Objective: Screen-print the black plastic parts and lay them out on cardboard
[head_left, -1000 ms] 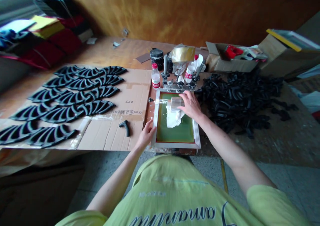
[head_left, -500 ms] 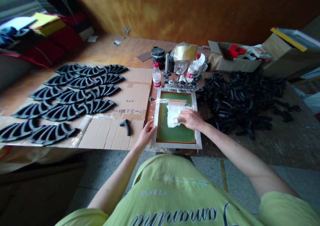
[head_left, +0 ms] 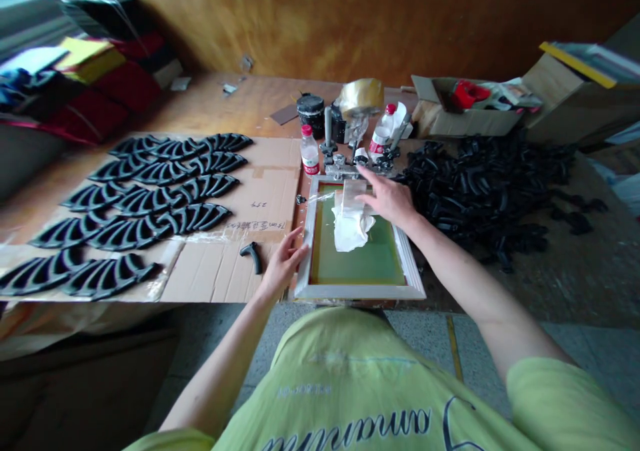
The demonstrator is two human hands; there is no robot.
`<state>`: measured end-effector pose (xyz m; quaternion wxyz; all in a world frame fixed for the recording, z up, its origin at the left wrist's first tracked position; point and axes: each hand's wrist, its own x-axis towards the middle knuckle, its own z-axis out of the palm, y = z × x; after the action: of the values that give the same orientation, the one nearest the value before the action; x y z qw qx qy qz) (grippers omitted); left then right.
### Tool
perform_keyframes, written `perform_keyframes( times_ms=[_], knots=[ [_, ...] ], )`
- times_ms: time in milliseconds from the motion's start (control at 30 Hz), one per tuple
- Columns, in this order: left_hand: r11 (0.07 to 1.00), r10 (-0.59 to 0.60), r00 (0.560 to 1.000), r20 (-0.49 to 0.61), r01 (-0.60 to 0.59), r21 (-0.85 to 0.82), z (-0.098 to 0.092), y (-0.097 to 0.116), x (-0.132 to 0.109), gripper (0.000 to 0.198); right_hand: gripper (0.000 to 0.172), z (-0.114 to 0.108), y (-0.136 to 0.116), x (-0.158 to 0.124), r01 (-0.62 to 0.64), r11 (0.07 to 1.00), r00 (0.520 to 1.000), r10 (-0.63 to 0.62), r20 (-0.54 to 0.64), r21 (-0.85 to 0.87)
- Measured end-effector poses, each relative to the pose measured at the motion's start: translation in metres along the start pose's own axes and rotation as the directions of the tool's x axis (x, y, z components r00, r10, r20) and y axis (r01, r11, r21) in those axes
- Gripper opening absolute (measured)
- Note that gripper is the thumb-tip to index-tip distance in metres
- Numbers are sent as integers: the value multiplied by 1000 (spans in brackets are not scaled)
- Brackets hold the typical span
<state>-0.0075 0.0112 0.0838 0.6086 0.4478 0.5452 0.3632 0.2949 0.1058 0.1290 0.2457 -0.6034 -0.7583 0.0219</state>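
Observation:
A screen-printing frame (head_left: 416, 284) with a silver rim and green mesh lies in front of me, its near edge seeming raised. On the mesh rests a crumpled white sheet (head_left: 351, 232), cloth or paper, against a pale block (head_left: 354, 194) that looks like a squeegee. My right hand (head_left: 390, 198) is open over the frame's right side, fingers spread beside the block; whether a fingertip touches it I cannot tell. My left hand (head_left: 283, 264) is open at the frame's left rim. Metal hinge clamps (head_left: 357, 164) stand at the far edge.
Rows of black curved parts (head_left: 160, 224) cover the cardboard (head_left: 270, 198) at left, with a single black handle-shaped part (head_left: 252, 258) nearer. Black parts are heaped (head_left: 480, 184) at right. Behind stand red-capped bottles (head_left: 310, 151), a black tub (head_left: 311, 114), a tape roll (head_left: 361, 98) and an open carton (head_left: 475, 121).
My right hand has let go of the white sheet and block and moved up and right, fingers opening. My left hand shifted slightly left off the rim. The frame's near edge appears higher.

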Motion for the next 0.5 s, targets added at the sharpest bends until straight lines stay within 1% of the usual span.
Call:
perform_keyframes(
  times_ms=[33, 67, 100, 133, 167, 200, 233, 267, 300, 333, 367, 400, 433, 467, 500],
  knots=[
    [999, 32, 999, -13, -32, -22, 1, 12, -1, 64, 57, -8, 17, 2, -60, 998, 996, 62, -70, 28],
    [996, 75, 997, -33, -77, -47, 3, 24, 0, 55, 50, -14, 36, 1, -129, 989, 981, 138, -139, 66],
    [988, 133, 989, -61, -137, -73, 5, 36, 2, 49, 44, -17, 56, -4, -202, 973, 955, 221, -199, 109],
    [972, 207, 973, -98, -216, -96, 9, 49, 6, 47, 39, -18, 73, -11, -274, 950, 925, 302, -229, 149],
    [947, 283, 950, -131, -298, -118, 12, 62, 11, 47, 37, -14, 86, -21, -334, 926, 902, 368, -226, 176],
    [917, 351, 923, -155, -373, -141, 16, 75, 18, 48, 36, -6, 93, -34, -376, 908, 893, 408, -190, 187],
    [886, 408, 897, -169, -434, -164, 20, 89, 26, 48, 36, 5, 93, -47, -389, 903, 902, 413, -123, 180],
    [858, 453, 875, -170, -480, -183, 24, 102, 34, 48, 35, 19, 88, -61, -371, 915, 923, 382, -49, 157],
    [837, 486, 859, -162, -510, -197, 26, 115, 41, 47, 35, 34, 77, -75, -325, 937, 946, 324, 28, 126],
    [823, 505, 850, -151, -527, -211, 28, 125, 48, 45, 35, 49, 63, -87, -252, 964, 965, 245, 90, 87],
    [814, 515, 844, -147, -536, -226, 30, 134, 53, 43, 34, 61, 48, -96, -175, 984, 977, 168, 133, 41],
    [806, 518, 842, -151, -539, -243, 32, 138, 55, 41, 30, 71, 33, -103, -121, 993, 978, 120, 169, -8],
    [802, 512, 843, -165, -538, -260, 34, 138, 55, 40, 25, 78, 20, -106, -90, 995, 975, 99, 199, -54],
    [802, 496, 848, -185, -529, -277, 37, 133, 52, 39, 21, 81, 9, -107, -91, 992, 969, 109, 223, -90],
    [816, 461, 867, -187, -497, -294, 41, 122, 47, 40, 17, 82, 0, -106, -121, 986, 960, 145, 241, -111]
  ],
)
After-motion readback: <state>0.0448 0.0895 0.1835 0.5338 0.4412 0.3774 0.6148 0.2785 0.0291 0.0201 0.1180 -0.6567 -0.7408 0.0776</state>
